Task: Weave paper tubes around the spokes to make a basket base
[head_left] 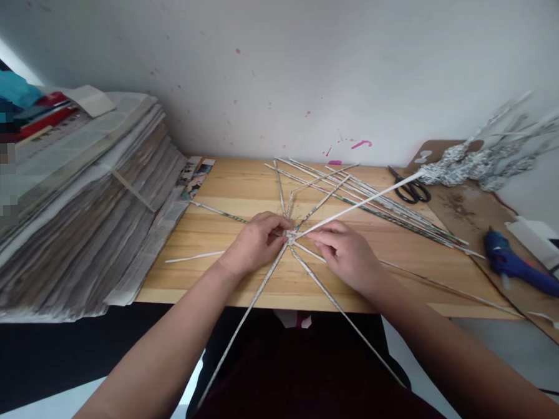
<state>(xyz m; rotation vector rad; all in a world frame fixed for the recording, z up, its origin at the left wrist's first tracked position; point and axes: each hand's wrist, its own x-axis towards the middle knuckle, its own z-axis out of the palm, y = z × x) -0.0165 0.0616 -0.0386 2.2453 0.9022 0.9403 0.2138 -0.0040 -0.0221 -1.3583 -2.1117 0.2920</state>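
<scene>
Several thin rolled-paper sticks spread out like spokes from a small woven centre (pixel 291 236) on the wooden table. My left hand (pixel 261 240) is closed on the left side of this centre, its thumb and fingers pinching the woven paper. From the centre a long white paper stick (pixel 361 203) slants up to the right. Close to the centre's right side, my right hand (pixel 345 250) pinches with thumb and forefinger at the white stick's near end. Two spokes hang over the table's front edge towards my body. My fingers hide part of the weave.
Loose paper sticks (pixel 392 219) lie at the back right, beside black-handled scissors (pixel 412 190). A blue glue gun (pixel 521 265) rests on brown cardboard (pixel 465 215) at the right, near crumpled newspaper pieces (pixel 464 165). A tall newspaper stack (pixel 87 213) stands at the left, against the wall (pixel 300 64).
</scene>
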